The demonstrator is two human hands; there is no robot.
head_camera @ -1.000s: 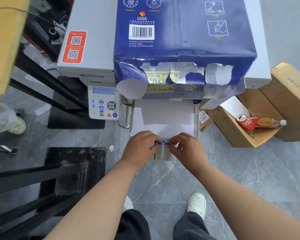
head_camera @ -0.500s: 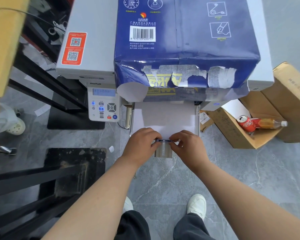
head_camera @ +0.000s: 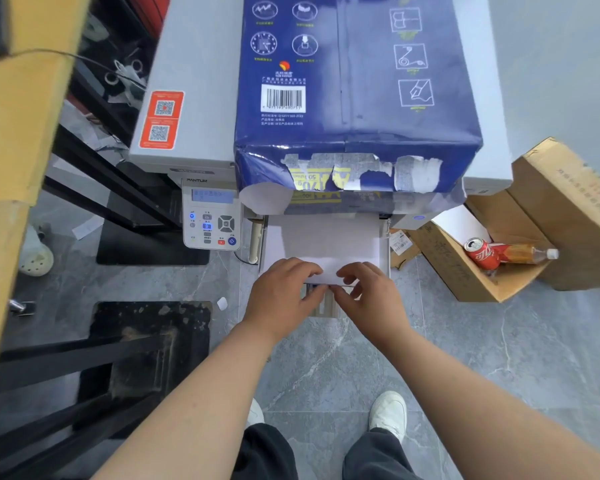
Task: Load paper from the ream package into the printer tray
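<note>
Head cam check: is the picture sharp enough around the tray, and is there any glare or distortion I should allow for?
Head view: soft motion blur on both hands, left hand and right hand; paper washed out, edges faint; mild sheen on the ream package; wide-angle bending at the frame edges; lighting even, no hard shadows.

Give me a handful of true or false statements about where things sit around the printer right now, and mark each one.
1. The blue ream package sits on top of the printer. True.
2. The paper tray holds no paper. False: white sheets lie in it.
3. The left hand and right hand are both at the tray's front edge. True.
4. The red soda can stands on the printer. False: it lies in the open cardboard box on the floor.
5. The control panel is right of the tray. False: left.
</note>
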